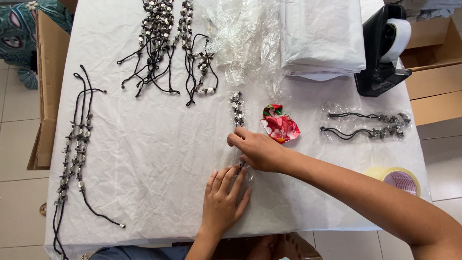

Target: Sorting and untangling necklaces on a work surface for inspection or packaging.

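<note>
A table [144, 159] fills most of the view, covered by a crinkled white sheet that hangs over its near edge. Beneath and around it lies a floor [19, 202] of pale square tiles with thin dark grout lines, seen at the left and at the lower right. An open brown cardboard box [48, 91] stands against the table's left side, and another cardboard box [435, 82] sits at the right. Soft, even daylight falls across the sheet, casting only faint shadows in its creases.
</note>
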